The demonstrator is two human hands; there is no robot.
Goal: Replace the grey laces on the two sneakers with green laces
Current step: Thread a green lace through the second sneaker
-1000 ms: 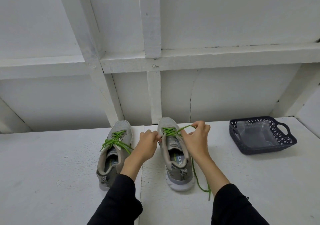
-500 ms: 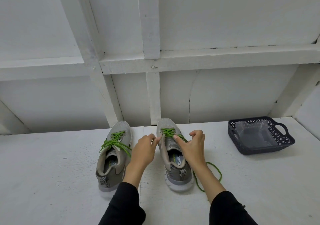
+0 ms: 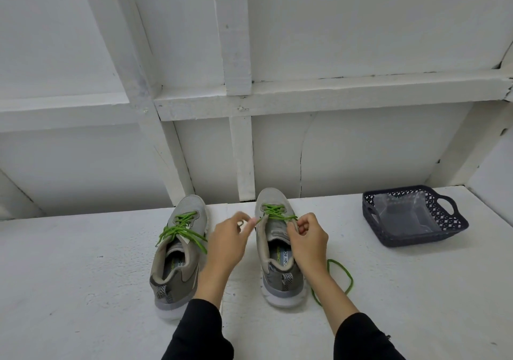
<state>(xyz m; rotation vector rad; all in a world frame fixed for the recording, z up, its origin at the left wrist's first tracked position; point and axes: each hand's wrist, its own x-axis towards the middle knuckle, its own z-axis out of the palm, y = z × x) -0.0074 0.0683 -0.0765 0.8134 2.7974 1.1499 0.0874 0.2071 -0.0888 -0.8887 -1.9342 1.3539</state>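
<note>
We see two grey mesh sneakers on a rough white-painted surface (image 3: 83, 276), toes to the wall: the left sneaker (image 3: 177, 251) carries a cord-like green lace (image 3: 180, 228), and the right sneaker (image 3: 273, 251) has its own green lace (image 3: 276, 213) crossed through the upper eyelets. The left hand (image 3: 224, 246) pinches a blurred lace end just left of the right sneaker's eyelets, and the right hand (image 3: 308, 239) has its fingers curled on the lace at the tongue's right edge, slack looping on the surface beside the heel. A dark perforated plastic basket (image 3: 455, 229) holding a clear bag (image 3: 405, 215) sits well apart to the right.
</note>
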